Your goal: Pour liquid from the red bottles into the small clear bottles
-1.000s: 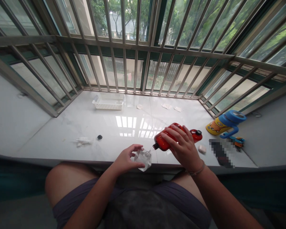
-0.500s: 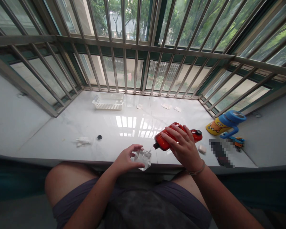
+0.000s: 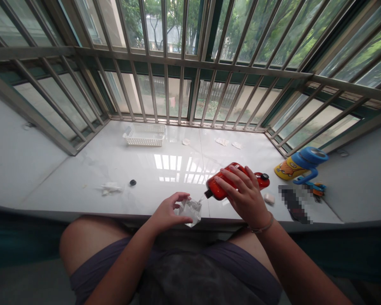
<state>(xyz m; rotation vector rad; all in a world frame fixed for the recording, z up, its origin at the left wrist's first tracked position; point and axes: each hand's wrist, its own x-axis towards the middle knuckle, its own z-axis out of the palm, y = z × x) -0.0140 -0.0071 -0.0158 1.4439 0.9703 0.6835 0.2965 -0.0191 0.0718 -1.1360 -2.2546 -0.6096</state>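
Note:
My right hand is wrapped over a translucent red bottle. The bottle is tipped, its dark neck pointing down and left. A thin clear stream runs from the mouth toward a clear, faceted cup. The fingers and thumb of my left hand close around the cup's left side, at the counter's front edge. Beyond my right hand shows a red part with a black knob; whether it belongs to the bottle I cannot tell. A small black cap lies left of my left hand.
A white perforated basket stands at the back of the white counter. Crumpled white plastic lies at left. To the right are a blue-and-yellow flask, a small pale block and a blurred dark object. Metal bars line the window.
Both hands, the bottle and the cup have hardly moved. The liquid keeps running from the bottle's mouth, its stream and the surface in the cup looking slightly different.

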